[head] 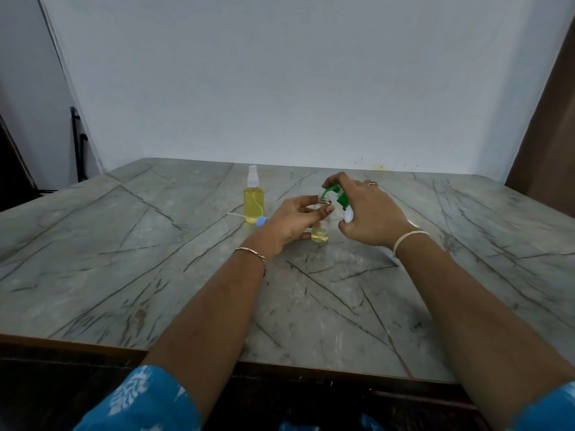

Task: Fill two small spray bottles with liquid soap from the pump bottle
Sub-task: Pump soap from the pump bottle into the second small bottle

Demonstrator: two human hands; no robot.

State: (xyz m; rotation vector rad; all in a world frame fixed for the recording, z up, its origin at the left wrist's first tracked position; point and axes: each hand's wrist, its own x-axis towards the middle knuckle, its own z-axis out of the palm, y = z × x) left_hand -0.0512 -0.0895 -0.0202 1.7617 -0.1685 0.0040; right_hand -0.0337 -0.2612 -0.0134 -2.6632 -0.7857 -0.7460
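Pale wall [311, 73] behind; grey veined marble table [155, 275] with a dark wooden edge in front.

On the table, two small spray bottles. One, the full bottle [254, 203], upright at left of centre, capped with a white spray head, filled nearly to the shoulder with yellow liquid, dip tube visible inside. The other, the open bottle [321, 227], upright at centre, clear, uncapped, only a shallow layer of yellow liquid at the bottom.

One pump bottle [348, 214], white with a green pump head [337, 194], mostly hidden behind the right hand; nozzle held right over the open bottle's mouth. Contents not visible.

One loose spray cap [261, 219], blue, lying on its side just beside the full bottle's base, white tube pointing left.

Left hand [295, 223] curled round the open bottle, thumb and fingers grasping its upper part. Right hand [370, 209] draped over the pump bottle, fingertips on top of the pump head, thumb against the white body.

Thin bracelet [253, 251] on the left wrist, white band [409, 239] on the right wrist, ring [372, 183] on a right finger. Blue patterned sleeves [140, 402] at the bottom edge.
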